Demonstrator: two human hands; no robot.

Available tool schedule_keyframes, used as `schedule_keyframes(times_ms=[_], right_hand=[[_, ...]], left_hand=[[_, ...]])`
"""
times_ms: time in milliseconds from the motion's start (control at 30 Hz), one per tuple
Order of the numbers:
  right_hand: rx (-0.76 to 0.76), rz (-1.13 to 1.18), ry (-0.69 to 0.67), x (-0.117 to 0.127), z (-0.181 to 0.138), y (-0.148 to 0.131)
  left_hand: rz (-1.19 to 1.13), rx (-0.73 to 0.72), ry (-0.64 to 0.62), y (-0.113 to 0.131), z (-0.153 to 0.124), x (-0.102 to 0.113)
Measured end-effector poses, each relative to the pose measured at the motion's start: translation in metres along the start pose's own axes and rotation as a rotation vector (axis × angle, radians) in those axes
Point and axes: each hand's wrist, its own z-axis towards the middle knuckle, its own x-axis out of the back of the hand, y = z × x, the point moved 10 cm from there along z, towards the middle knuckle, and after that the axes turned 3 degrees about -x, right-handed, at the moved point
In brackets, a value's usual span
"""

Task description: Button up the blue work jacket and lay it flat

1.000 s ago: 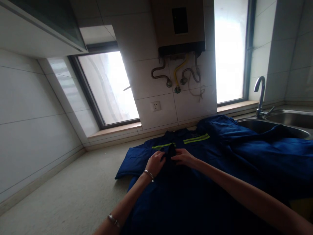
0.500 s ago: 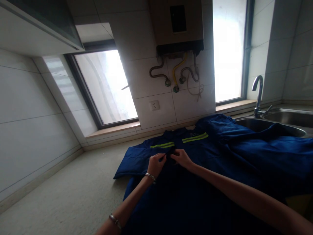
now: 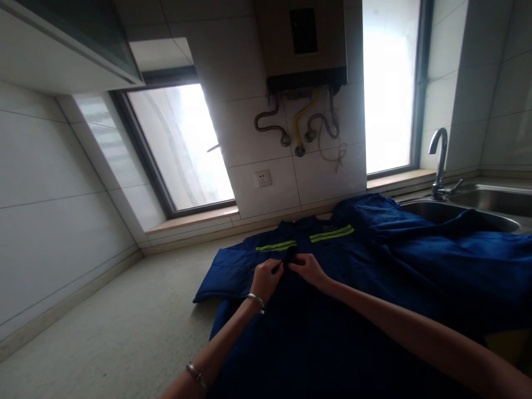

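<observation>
A dark blue work jacket (image 3: 341, 310) with yellow-green reflective stripes lies spread on the countertop, its collar toward the wall. My left hand (image 3: 268, 277) pinches the front edge of the jacket just below the left stripe. Close beside it, my right hand (image 3: 308, 270) pinches the same edge, and a small fold of cloth stands up between the two. The fingertips meet dark fabric, so any button or fastener there cannot be made out. More blue cloth (image 3: 465, 249) is heaped to the right.
A pale countertop (image 3: 137, 316) extends to the left. At the right are a steel sink (image 3: 490, 199) and a faucet (image 3: 440, 160), with blue cloth over the near rim. A water heater (image 3: 305, 44) with pipes hangs on the tiled wall above a socket (image 3: 262, 178).
My fingers have shifted slightly at the jacket's front edge, and the fold between them stands a little higher. Both hands keep nearly the same place.
</observation>
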Motion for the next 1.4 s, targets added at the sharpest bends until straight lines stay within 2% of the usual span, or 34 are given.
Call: schedule_keyframes(times_ms=[200,433,767,1167,1267,1400], right_hand=[[0.060,-0.050,0.005,0.001,0.001,-0.003],[-0.026,-0.049,0.073,0.008,0.001,0.008],[0.036,-0.194,0.134,0.010,-0.005,-0.003],[0.071,-0.222,0.140,0.007,-0.013,-0.004],[0.041,-0.152,0.119,0.008,-0.012,-0.003],[-0.082,0.223,-0.063,0.002,-0.008,-0.002]], left_hand=[[0.014,-0.003,-0.030,0.000,0.000,-0.002],[0.026,-0.044,-0.047,0.006,0.000,-0.006],[0.162,-0.162,-0.098,0.015,-0.006,-0.018],[0.202,-0.221,-0.135,0.015,-0.014,-0.032],[0.113,-0.169,-0.095,0.014,-0.011,-0.023],[-0.030,-0.097,-0.036,0.012,0.000,-0.002]])
